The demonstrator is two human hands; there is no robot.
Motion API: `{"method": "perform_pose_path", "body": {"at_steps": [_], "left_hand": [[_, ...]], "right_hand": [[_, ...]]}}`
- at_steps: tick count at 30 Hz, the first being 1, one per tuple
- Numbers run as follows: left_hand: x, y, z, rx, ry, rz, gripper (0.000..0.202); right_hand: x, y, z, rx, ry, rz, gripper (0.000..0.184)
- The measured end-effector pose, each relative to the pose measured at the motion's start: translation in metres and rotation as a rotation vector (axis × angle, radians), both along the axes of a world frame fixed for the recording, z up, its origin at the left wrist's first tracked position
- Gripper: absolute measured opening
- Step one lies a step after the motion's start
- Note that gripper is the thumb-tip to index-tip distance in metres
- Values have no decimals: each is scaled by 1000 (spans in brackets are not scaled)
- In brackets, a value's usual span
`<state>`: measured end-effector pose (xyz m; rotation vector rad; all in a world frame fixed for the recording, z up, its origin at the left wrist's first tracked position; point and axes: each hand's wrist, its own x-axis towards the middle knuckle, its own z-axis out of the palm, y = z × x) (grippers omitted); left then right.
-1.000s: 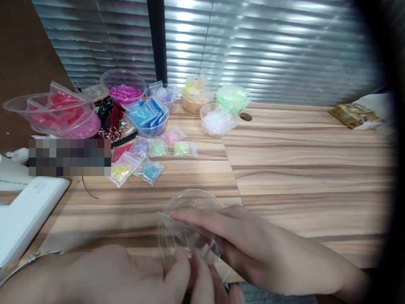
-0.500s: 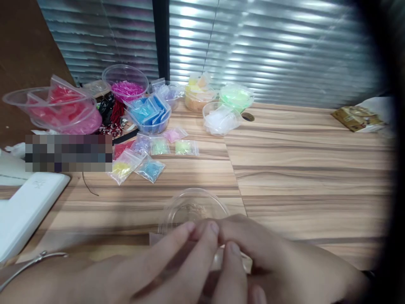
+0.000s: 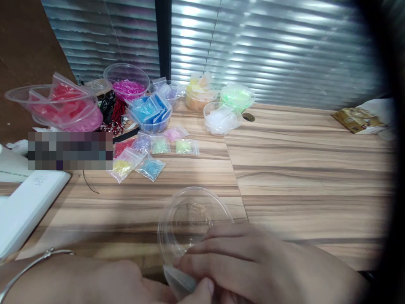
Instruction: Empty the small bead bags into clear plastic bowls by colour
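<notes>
A small clear plastic bag (image 3: pixel 179 280) is between my hands at the bottom of the view, its corner pointing up and to the left. My left hand (image 3: pixel 123 278), with a silver bangle (image 3: pixel 47 254) at the wrist, grips the bag from below, the thumb pressed against its side. Over the bag's upper edge my right hand (image 3: pixel 249 261) is closed, fingers bent together; its thumb is hidden. Just beyond stands a round clear plastic tub (image 3: pixel 167 219), partly covered by my right hand. What the bag holds, if anything, I cannot make out.
Several small bags, among them a blue one (image 3: pixel 151 167) and a yellow one (image 3: pixel 122 166), lie left of centre. Tubs of coloured bags, such as the red-filled tub (image 3: pixel 20 96) and blue-filled tub (image 3: pixel 152 126), line the back. A white device (image 3: pixel 38 202) sits left; a gold packet (image 3: pixel 357 120) lies right.
My left fingers, spread over the right hand before, have moved down and left. The right hand has turned palm down, and the small bag and more of the tub now show.
</notes>
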<state>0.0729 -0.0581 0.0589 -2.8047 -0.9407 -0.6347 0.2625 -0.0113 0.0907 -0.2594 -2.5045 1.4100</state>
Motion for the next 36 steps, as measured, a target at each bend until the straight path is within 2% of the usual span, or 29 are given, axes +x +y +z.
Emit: {"method": "perform_pose_path", "body": {"at_steps": [2, 5, 6, 9, 10, 12, 15, 19, 23, 27, 29, 30, 34, 35, 36], "left_hand": [[2, -1, 0, -15, -2, -15, 36], [-1, -2, 3, -66, -9, -52, 33], [-3, -3, 4, -81, -9, -61, 33], [-9, -5, 5, -125, -28, -101, 29], [-10, -5, 4, -149, -53, -138, 27], [-9, -6, 0, -216, -143, -247, 21], [-5, -3, -11, -258, -245, -382, 15], [-2, 4, -20, -309, -82, -506, 29], [-6, 9, -16, -503, 107, -480, 44], [-8, 10, -12, -543, 147, -472, 49], [-7, 12, -13, -530, 124, -494, 50], [-7, 13, -13, -524, 99, -509, 49], [-10, 27, -11, -598, -168, -608, 41], [-11, 31, -10, -647, -265, -618, 40], [-13, 35, -9, -695, -365, -610, 40]], "right_hand": [[1, 12, 0, 33, 23, 128, 37], [3, 37, -1, -18, 19, 473, 45], [3, 44, -2, -29, -20, 497, 46], [3, 48, -8, 132, -210, 269, 37], [2, 45, -12, 201, -251, 185, 34], [-2, 37, -20, 297, -274, 105, 30], [-10, 29, -33, 411, -250, 92, 24], [-17, 29, -48, 594, -293, 63, 25], [-20, 27, -56, 705, -336, 61, 17], [-23, 21, -54, 816, -450, 5, 10], [-24, 20, -50, 764, -484, -25, 6], [-23, 20, -48, 683, -476, -37, 6], [-16, 23, -39, 165, -340, -59, 7], [-13, 22, -37, 72, -336, -74, 3], [-9, 22, -35, 18, -352, -84, 7]]}}
